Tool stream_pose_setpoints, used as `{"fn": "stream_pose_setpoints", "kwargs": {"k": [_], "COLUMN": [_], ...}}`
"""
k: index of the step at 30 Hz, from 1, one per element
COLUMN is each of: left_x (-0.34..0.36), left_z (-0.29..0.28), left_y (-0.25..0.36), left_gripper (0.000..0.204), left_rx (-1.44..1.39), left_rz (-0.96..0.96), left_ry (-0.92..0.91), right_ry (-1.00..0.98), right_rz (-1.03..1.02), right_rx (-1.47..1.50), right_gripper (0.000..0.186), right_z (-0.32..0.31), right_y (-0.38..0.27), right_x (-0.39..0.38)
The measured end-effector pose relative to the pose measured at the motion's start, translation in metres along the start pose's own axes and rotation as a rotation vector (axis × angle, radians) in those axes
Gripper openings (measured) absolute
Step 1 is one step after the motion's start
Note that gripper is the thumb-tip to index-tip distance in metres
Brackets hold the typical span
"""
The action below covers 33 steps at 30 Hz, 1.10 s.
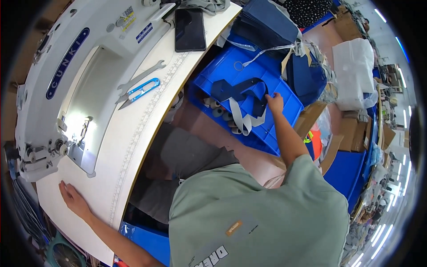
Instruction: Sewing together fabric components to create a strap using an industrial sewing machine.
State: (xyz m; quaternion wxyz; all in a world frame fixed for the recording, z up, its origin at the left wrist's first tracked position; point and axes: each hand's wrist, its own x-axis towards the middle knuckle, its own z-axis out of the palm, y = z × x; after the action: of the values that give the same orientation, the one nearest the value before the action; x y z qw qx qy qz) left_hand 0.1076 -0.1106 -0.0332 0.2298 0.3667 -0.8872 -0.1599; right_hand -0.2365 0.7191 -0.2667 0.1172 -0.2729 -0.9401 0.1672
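My left hand (74,199) lies on the white sewing table (104,178), fingers stretched out and holding nothing, close to the lit needle area of a sewing machine (71,53). Off to the right, my right hand (275,103) reaches over a blue plastic bin (284,129). Its fingers close on the edge of a navy fabric strip (259,106), which lies looped and folded across the bin. A white strip (238,118) hangs beside the navy one. Several thread cones (217,112) show underneath, partly covered.
Blue-handled thread snips (143,89) and a grey wrench (141,76) lie on the table beside a printed ruler scale. A black phone (190,30) rests farther back. Stacked navy fabric pieces (267,24) sit behind the bin; cardboard boxes (354,133) and a white sack (354,73) stand to the right.
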Motion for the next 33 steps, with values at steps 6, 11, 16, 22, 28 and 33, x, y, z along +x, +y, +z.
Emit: {"fn": "stream_pose_setpoints", "kwargs": {"k": [6, 11, 16, 22, 28, 33], "left_x": [0.0, 0.0, -0.011, -0.055, -0.115, -0.141], "left_z": [0.002, 0.0, -0.032, -0.079, -0.078, -0.098], "left_y": [0.003, 0.004, 0.029, 0.17, 0.305, 0.278], "left_gripper": [0.048, 0.045, 0.036, 0.031, 0.099, 0.044], "left_rx": [0.004, 0.014, -0.224, -0.483, -0.905, -1.218], "left_rz": [0.001, 0.014, -0.152, 0.192, 0.568, 0.11], "left_ry": [0.004, 0.04, 0.357, 0.528, -0.513, -0.511], "right_ry": [0.018, 0.064, 0.018, -0.349, -0.633, -0.699], "right_rz": [0.04, -0.27, -0.54, -1.048, -1.717, -1.802], "right_rx": [0.169, 0.744, 0.855, 0.581, 0.595, 0.467], "right_gripper": [0.033, 0.014, 0.02, 0.027, 0.036, 0.045], "right_z": [-0.022, -0.123, -0.26, -0.38, -0.396, -0.399], "right_y": [-0.02, -0.1, -0.211, -0.318, -0.395, -0.424], "right_x": [-0.001, 0.008, -0.031, -0.123, -0.234, -0.281]}}
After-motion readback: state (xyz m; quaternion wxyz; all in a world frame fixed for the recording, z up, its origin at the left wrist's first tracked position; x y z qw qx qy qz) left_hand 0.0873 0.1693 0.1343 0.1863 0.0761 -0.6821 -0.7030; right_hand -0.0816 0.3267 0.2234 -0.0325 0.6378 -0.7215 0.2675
